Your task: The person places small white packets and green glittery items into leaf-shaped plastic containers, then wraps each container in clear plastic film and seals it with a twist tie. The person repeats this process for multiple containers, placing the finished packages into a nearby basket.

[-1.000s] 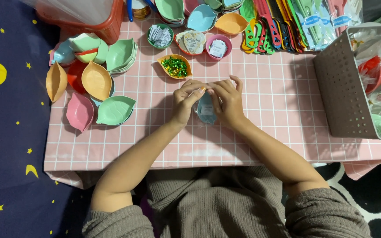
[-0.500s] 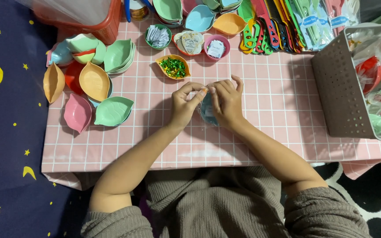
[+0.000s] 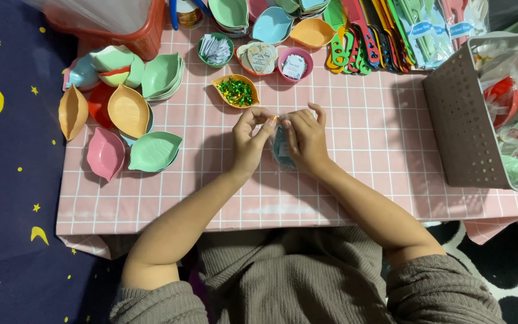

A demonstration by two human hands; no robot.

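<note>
Clear plastic wraps a small blue dish (image 3: 281, 150) at the middle of the pink checked table (image 3: 361, 180), pinched between the left hand (image 3: 248, 141) and right hand (image 3: 307, 139), fingers curled closed on its top edge; pressing evenly along that edge should serve best.

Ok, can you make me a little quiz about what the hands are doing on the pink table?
1. True or false: both hands hold one small blue dish in a clear wrapper.
2. Which dish lies nearest the hands? A) the pink leaf dish B) the orange dish of green glitter C) the red bin
3. On which side of the table does the grey basket stand?

Key:
1. True: left hand and right hand pinch the wrapped blue dish.
2. B, the orange dish of green glitter.
3. The person's right, the grey basket on the table.
</note>
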